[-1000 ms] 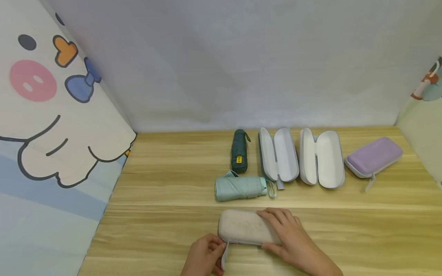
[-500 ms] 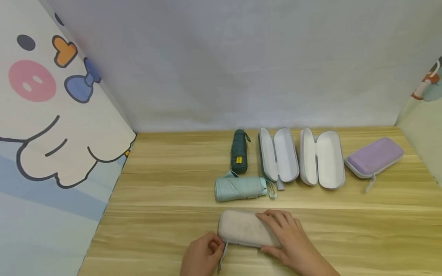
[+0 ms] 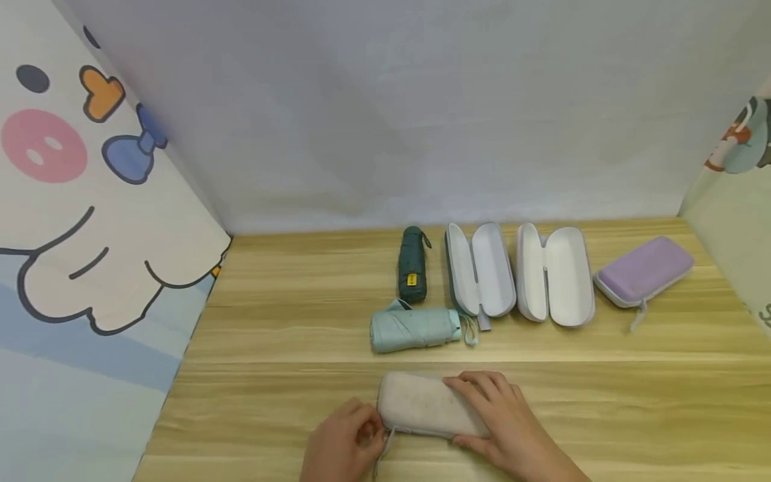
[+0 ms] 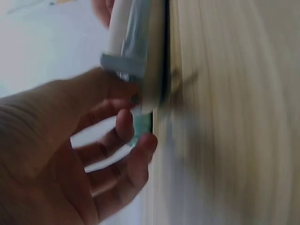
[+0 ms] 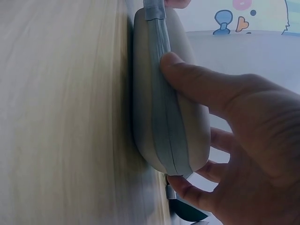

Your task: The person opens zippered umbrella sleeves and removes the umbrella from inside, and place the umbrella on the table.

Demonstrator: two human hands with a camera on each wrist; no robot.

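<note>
A beige zippered glasses case (image 3: 421, 404) lies on the wooden table in front of me. My right hand (image 3: 502, 425) grips its right end, thumb on the near side along the grey zipper (image 5: 164, 98) and fingers over the top and far end. At the left front corner my left hand (image 3: 343, 438) pinches the zipper slider between thumb and index finger. The slider itself is mostly hidden by the fingers; its grey fabric pull tab (image 3: 384, 450) hangs out toward me. In the left wrist view the other fingers (image 4: 117, 183) are loosely bent.
Beyond the case lie a folded light-green umbrella (image 3: 415, 329) and a dark green umbrella (image 3: 412, 264). Two open glasses cases with white insides, one left (image 3: 490, 268) and one right (image 3: 569, 278), stand at the back. A closed purple case (image 3: 647, 268) lies farther right.
My left hand has shifted slightly left and turned around the case's left corner, with the pull tab swinging along. The right hand keeps its hold. The head view has shifted a little.
</note>
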